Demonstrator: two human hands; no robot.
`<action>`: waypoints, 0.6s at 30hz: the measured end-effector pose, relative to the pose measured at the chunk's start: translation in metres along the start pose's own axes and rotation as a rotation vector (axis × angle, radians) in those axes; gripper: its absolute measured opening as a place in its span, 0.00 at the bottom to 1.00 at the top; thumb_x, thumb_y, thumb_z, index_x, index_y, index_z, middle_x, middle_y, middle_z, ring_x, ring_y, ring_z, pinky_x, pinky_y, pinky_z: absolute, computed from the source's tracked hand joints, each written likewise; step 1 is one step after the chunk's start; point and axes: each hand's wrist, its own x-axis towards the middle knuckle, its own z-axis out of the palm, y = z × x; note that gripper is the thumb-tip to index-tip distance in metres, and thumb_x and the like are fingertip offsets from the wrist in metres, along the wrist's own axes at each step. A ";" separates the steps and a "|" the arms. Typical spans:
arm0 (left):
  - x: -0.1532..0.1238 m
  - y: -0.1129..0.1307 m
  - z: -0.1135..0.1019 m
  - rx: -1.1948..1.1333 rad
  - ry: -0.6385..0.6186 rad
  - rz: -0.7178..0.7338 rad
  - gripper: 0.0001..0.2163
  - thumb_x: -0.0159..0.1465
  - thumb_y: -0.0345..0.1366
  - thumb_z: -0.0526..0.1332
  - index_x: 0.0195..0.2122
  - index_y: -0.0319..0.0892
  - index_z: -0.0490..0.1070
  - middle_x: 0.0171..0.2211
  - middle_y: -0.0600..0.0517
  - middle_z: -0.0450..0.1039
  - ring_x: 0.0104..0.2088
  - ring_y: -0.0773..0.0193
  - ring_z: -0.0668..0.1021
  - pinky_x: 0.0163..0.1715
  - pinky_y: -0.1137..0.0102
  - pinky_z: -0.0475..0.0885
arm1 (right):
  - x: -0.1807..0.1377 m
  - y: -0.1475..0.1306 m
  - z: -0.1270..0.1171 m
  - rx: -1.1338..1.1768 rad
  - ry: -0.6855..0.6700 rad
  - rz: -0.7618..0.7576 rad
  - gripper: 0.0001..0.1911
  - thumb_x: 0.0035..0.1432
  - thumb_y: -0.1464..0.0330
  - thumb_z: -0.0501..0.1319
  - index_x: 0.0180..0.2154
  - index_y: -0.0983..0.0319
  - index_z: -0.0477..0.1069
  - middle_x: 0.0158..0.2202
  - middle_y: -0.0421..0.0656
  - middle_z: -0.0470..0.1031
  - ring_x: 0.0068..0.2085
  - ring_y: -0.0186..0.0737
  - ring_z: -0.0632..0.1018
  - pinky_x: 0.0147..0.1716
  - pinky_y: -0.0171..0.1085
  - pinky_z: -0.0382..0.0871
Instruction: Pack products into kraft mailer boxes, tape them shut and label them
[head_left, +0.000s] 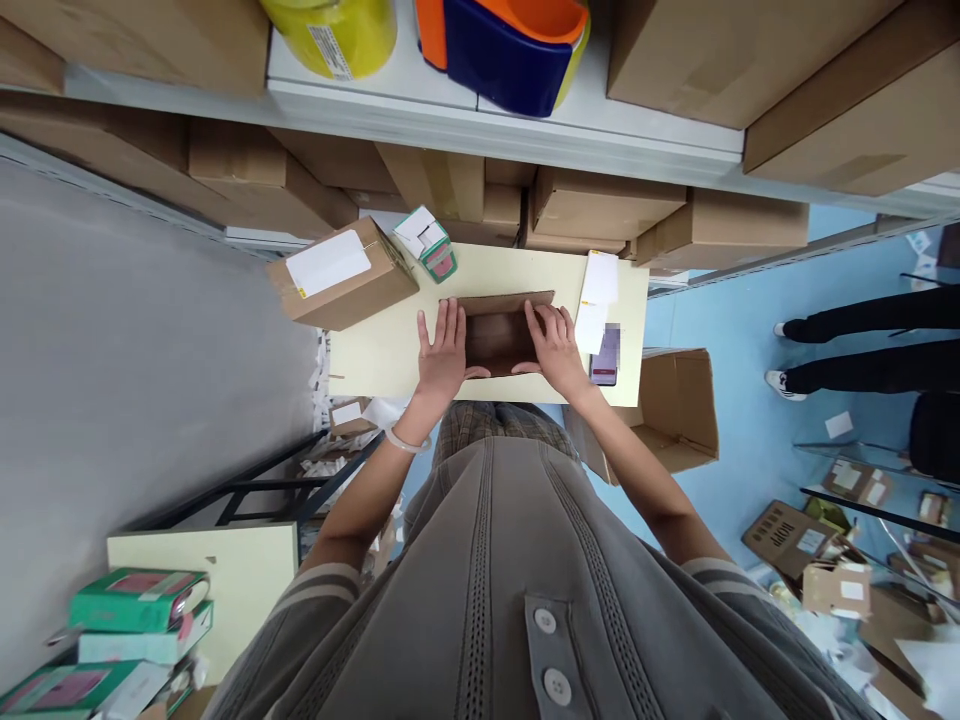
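A small open cardboard box point(501, 342) lies in front of me on the cream table, its dark inside facing up. My left hand point(442, 352) grips its left end, fingers stretched forward and thumb along the near edge. At the right end my right hand point(556, 350) holds the box, fingers bent over the side and thumb on the near rim. Behind my left hand stands a small green and white box point(426, 243). Close to my right hand are white paper slips point(598, 285) and a phone point(604, 356).
A taped cardboard carton point(345, 275) with a white label sits on the table's point(375, 365) left. Shelves point(510, 130) with cartons rise behind. A large open carton point(675, 410) stands on the floor at right. Green boxes point(139, 600) are stacked lower left. A person's legs point(877, 345) show at far right.
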 end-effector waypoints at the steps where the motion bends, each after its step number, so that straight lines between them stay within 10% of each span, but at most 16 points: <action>1: 0.003 0.000 0.000 0.012 -0.013 0.000 0.51 0.62 0.63 0.55 0.72 0.31 0.36 0.72 0.35 0.32 0.72 0.43 0.38 0.66 0.41 0.28 | 0.001 0.002 -0.002 0.014 -0.017 -0.060 0.61 0.55 0.43 0.60 0.71 0.73 0.34 0.70 0.62 0.48 0.71 0.64 0.50 0.69 0.60 0.37; 10: 0.046 0.011 0.026 0.055 -0.124 -0.099 0.57 0.49 0.60 0.70 0.71 0.30 0.48 0.73 0.36 0.37 0.71 0.40 0.29 0.66 0.41 0.24 | 0.026 0.013 0.018 -0.021 -0.182 -0.154 0.72 0.46 0.42 0.68 0.71 0.69 0.26 0.73 0.59 0.26 0.72 0.65 0.35 0.66 0.66 0.25; 18: 0.044 0.014 0.036 -0.082 0.065 -0.108 0.43 0.62 0.50 0.63 0.71 0.33 0.47 0.73 0.37 0.37 0.72 0.48 0.36 0.70 0.47 0.40 | 0.036 -0.008 0.045 -0.068 -0.147 0.019 0.67 0.48 0.49 0.70 0.71 0.75 0.34 0.72 0.63 0.31 0.72 0.65 0.37 0.68 0.62 0.31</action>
